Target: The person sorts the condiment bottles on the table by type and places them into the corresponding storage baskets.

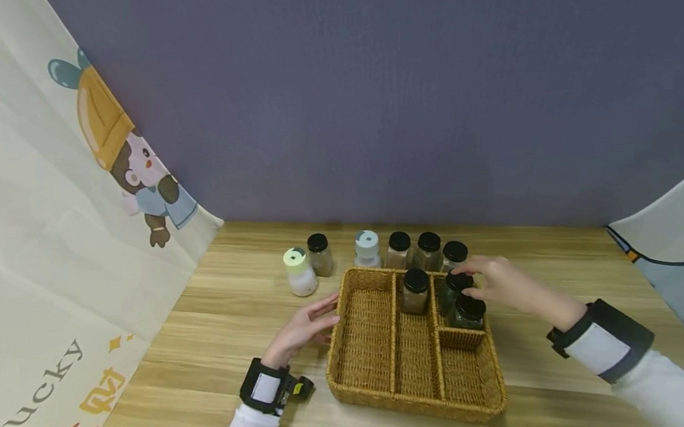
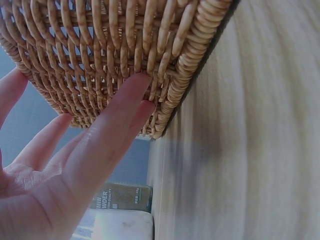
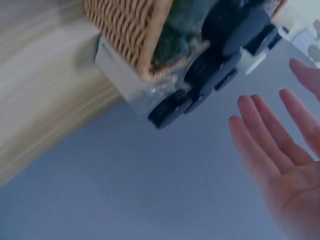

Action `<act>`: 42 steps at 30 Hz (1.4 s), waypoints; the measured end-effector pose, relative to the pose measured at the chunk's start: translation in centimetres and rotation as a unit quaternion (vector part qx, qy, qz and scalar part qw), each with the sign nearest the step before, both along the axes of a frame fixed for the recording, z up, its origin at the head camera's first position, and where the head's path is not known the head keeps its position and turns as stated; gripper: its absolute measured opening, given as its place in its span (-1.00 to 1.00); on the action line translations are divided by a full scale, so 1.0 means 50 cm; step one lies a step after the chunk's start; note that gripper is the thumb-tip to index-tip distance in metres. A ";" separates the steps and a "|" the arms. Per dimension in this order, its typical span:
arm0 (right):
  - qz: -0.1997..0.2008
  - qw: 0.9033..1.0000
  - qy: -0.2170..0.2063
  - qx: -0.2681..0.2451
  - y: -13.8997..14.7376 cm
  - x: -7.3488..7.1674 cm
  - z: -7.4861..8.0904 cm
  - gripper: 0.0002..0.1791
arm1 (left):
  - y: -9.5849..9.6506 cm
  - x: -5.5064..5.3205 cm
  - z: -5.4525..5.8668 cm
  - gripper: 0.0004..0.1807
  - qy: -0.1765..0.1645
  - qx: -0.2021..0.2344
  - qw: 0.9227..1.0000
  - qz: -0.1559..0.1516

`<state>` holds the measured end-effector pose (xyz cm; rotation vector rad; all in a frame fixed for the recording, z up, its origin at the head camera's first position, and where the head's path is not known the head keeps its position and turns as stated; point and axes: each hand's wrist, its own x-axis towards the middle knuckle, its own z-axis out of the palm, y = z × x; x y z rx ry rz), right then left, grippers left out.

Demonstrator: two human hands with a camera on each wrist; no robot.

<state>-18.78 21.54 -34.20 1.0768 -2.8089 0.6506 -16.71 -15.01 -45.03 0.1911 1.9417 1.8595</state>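
A wicker basket [image 1: 394, 328] with several compartments stands on the table. My left hand [image 1: 305, 328] rests its fingertips on the basket's left wall; the left wrist view shows these fingers extended against the weave. Over the basket's back right compartment is my right hand [image 1: 500, 283]. In the right wrist view its fingers [image 3: 260, 135] are spread, with nothing between them. Below it, two black-lidded jars with dark green contents, a rear jar [image 1: 448, 299] and a front jar [image 1: 467, 313], stand in that compartment. Another black-lidded jar [image 1: 414, 293] stands in the middle compartment.
Behind the basket stand a white bottle [image 1: 367, 249] and three black-lidded jars, among them a jar [image 1: 398, 250]. To the left are a bottle with a yellow-green cap [image 1: 300, 273] and another jar [image 1: 320, 255]. A dark wall [image 1: 379, 114] rises behind the table [image 1: 202, 334].
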 end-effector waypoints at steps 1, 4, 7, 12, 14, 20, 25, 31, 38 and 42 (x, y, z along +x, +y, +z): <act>-0.004 1.000 0.003 0.000 0.002 -0.006 0.002 -0.63 | -0.001 -0.002 -0.006 -0.31 0.000 0.001 1.000 0.001; -0.018 1.000 0.004 0.003 0.008 -0.026 0.009 -0.64 | -0.004 -0.006 -0.015 -0.30 -0.001 0.002 1.000 0.003; -0.038 0.999 -0.005 0.011 0.015 -0.044 0.014 -0.64 | -0.004 -0.007 -0.016 -0.30 0.000 0.003 1.000 0.002; -0.060 0.997 -0.043 0.013 0.024 -0.070 0.020 -0.63 | -0.004 -0.007 -0.016 -0.30 -0.002 0.003 1.000 0.000; -0.061 0.997 -0.053 0.011 0.025 -0.081 0.019 -0.63 | -0.003 -0.006 -0.014 -0.30 -0.001 0.005 1.000 0.000; -0.058 0.997 -0.051 0.010 0.025 -0.110 0.011 -0.64 | -0.002 -0.005 -0.013 -0.30 0.000 0.007 1.000 0.002; -0.059 0.996 -0.060 0.018 0.024 -0.128 0.000 -0.61 | -0.002 -0.005 -0.015 -0.30 -0.003 0.006 1.000 0.002; -0.071 0.993 -0.090 0.023 0.022 -0.146 -0.022 -0.54 | -0.002 -0.005 -0.021 -0.30 -0.002 0.006 1.000 -0.001; -0.068 0.992 -0.102 0.016 0.019 -0.162 -0.042 -0.45 | -0.003 -0.005 -0.022 -0.30 0.002 0.009 1.000 0.000; -0.071 0.992 -0.106 0.017 0.017 -0.168 -0.053 -0.42 | -0.003 -0.005 -0.022 -0.30 0.001 0.010 1.000 0.000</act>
